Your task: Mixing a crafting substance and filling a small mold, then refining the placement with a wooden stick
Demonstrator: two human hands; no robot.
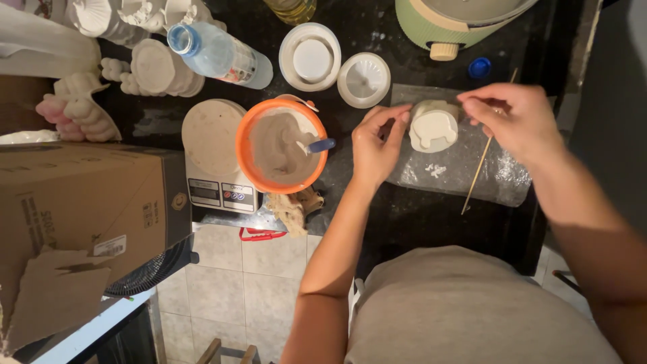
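On the dark table (404,222) the orange bowl (282,145) holds mixed grey paste with a spoon (317,145) in it. The white mould (433,125) sits on a clear plastic sheet (458,168); whether it is filled cannot be told. The left hand (374,145) pinches its edge, and the right hand (515,121) holds a thin wooden stick (480,165) over it
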